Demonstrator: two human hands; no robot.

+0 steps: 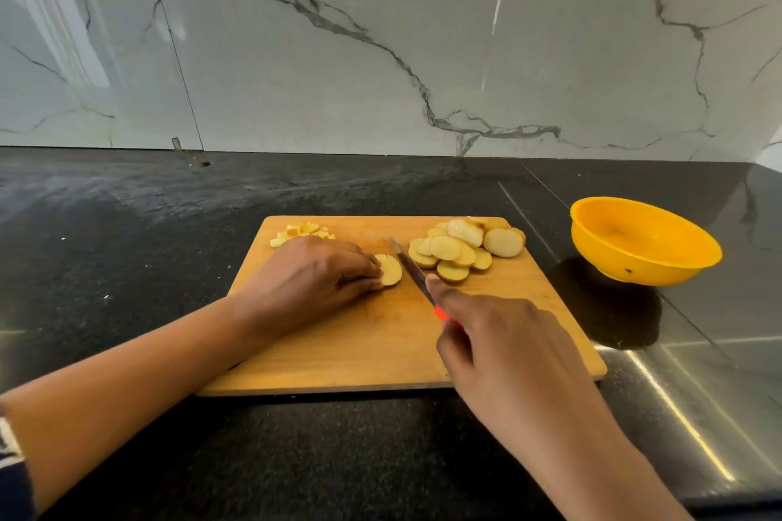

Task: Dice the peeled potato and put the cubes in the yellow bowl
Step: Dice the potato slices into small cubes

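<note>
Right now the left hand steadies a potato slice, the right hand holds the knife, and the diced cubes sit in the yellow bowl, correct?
No: the head view shows the diced cubes piled on the cutting board, far left corner; the yellow bowl holds none. The rest stands.

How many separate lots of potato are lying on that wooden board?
3: diced cubes at the back left, one piece held by the left hand mid-board, a pile of round slices at the back right. The hand may hide more cubes.

A dark blue sleeve (15, 482) with white patterned edging covers the left arm.
</note>
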